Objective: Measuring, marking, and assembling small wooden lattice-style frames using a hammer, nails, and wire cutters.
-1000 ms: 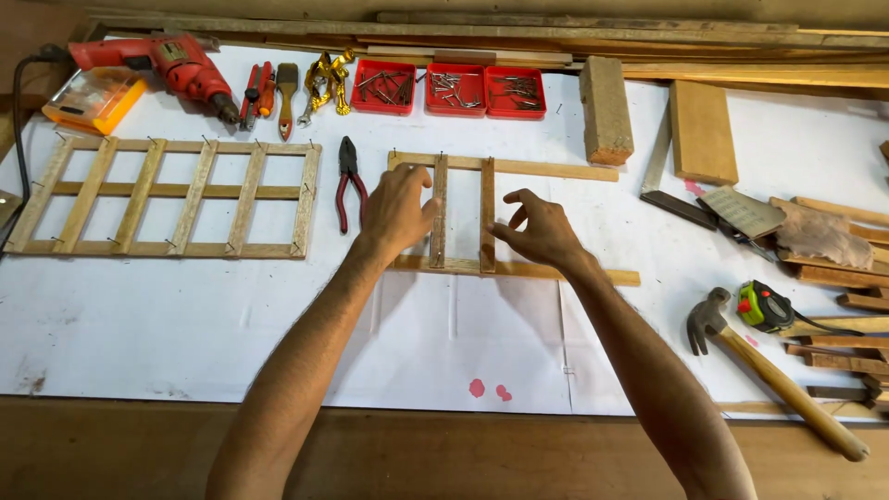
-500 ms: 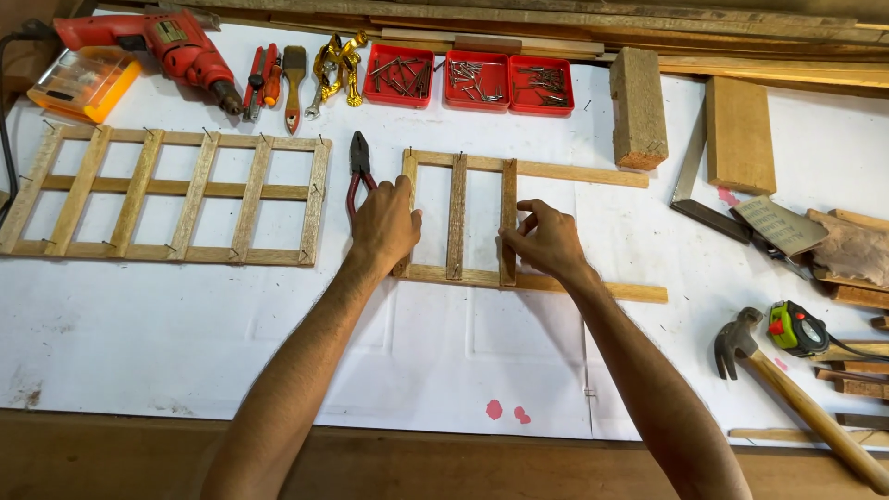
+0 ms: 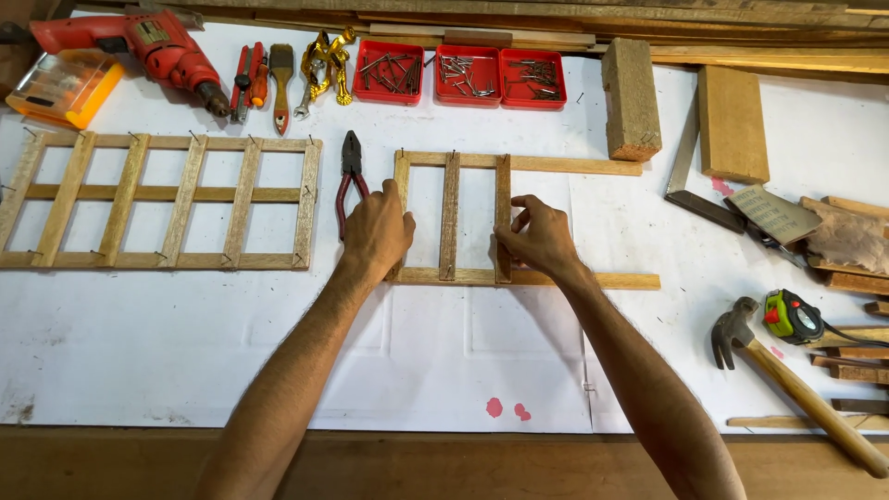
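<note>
A small frame of thin wooden slats (image 3: pixel 451 218) lies on the white sheet in the middle: two long horizontal strips joined by three upright slats. My left hand (image 3: pixel 375 231) rests on its left upright slat near the lower left corner, fingers closed over the wood. My right hand (image 3: pixel 535 237) pinches the right upright slat (image 3: pixel 503 185) between thumb and fingers, just above the lower strip (image 3: pixel 611 279).
A finished slatted wooden grid (image 3: pixel 157 199) lies at the left. Pliers (image 3: pixel 351 171) sit beside my left hand. At the back: a red drill (image 3: pixel 139 46), hand tools, three red trays of nails (image 3: pixel 460 74), wood blocks. At the right: hammer (image 3: pixel 787 384), tape measure (image 3: pixel 790 317), offcuts.
The view has shifted, so the frame now sits slightly lower in the picture. My hands stay on the left and right upright slats; the right-hand fingers have closed onto the right slat.
</note>
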